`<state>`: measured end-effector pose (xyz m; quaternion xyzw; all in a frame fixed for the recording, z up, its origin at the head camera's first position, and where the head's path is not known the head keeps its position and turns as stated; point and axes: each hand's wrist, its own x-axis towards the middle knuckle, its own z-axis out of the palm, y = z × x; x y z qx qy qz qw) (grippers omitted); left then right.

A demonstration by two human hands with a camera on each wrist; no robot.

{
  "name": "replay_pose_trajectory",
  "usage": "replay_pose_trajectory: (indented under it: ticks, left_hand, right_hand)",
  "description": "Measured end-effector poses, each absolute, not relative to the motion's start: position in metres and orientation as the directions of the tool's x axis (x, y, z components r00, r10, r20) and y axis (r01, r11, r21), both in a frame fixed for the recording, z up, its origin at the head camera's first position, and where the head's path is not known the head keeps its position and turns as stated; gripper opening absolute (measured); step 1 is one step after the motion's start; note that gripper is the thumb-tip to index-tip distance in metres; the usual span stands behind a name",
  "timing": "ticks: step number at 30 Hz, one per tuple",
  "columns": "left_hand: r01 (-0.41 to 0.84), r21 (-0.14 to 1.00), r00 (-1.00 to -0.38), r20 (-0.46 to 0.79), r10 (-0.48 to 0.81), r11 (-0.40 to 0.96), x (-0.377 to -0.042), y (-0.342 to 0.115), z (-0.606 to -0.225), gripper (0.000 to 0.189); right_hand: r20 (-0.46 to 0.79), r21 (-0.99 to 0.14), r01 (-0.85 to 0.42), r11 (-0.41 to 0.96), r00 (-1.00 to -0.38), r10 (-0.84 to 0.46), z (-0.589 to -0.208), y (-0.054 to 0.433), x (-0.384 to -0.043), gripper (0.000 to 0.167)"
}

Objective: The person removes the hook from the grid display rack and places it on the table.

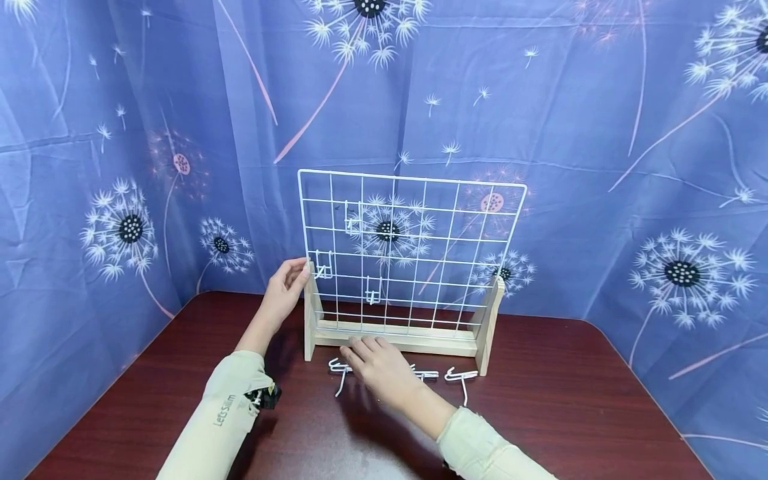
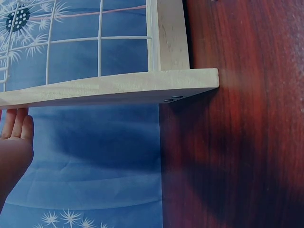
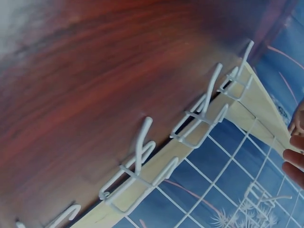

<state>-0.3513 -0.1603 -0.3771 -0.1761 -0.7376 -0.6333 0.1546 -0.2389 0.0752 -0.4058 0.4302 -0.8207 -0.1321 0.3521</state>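
Observation:
A white wire grid panel (image 1: 410, 235) stands upright in a wooden stand (image 1: 396, 339). Near the top of its left side post, my left hand (image 1: 285, 288) holds the edge; three of its fingertips show against the post's outer face in the left wrist view. My right hand (image 1: 384, 368) hovers low in front of the stand's base, fingers loosely extended and holding nothing. Under and beside it lie several white wire hooks, among them a left hook (image 1: 343, 375), a middle hook (image 1: 425, 375) and a right hook (image 1: 462, 378). The hand partly covers the row.
Three more hooks hang on the grid: an upper hook (image 1: 353, 224), a left-side hook (image 1: 323, 271) and a lower hook (image 1: 373, 296). The dark red wooden table (image 1: 576, 400) extends around the stand. Blue dandelion-print curtains (image 1: 576, 133) enclose the back and sides.

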Motion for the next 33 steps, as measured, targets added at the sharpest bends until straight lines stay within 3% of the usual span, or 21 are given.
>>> replay_pose_trajectory:
  ticks: [7,16,23,27,33]
  left_hand:
    - [0.469,0.872,-0.883,0.466,0.059,0.139,-0.353,-0.158,-0.378,0.039]
    - [0.458,0.882,-0.889,0.453,0.061,0.112,-0.351,-0.158,-0.377,0.039]
    - [0.469,0.874,-0.883,0.465,0.064,0.129,-0.350,-0.160,-0.378,0.040]
    - [0.452,0.884,-0.892,0.447,0.067,0.122,-0.349,-0.160,-0.376,0.040]
    - [0.428,0.892,-0.904,0.421,0.075,0.144,-0.329,-0.154,-0.355,0.039]
  right_hand:
    - [0.621,0.438,-0.641,0.630,-0.291,-0.728,-0.400,0.074,-0.246,0.026]
    - [0.743,0.336,-0.670,0.662,-0.243,-0.623,-0.391,0.072,-0.252,0.024]
    - [0.859,0.229,-0.668,0.708,-0.204,-0.470,-0.386,0.068,-0.259,0.026]
    - [0.899,0.161,-0.661,0.733,-0.209,-0.386,-0.384,0.067,-0.262,0.025]
    - [0.924,0.014,-0.650,0.760,-0.283,-0.259,-0.383,0.067,-0.269,0.028]
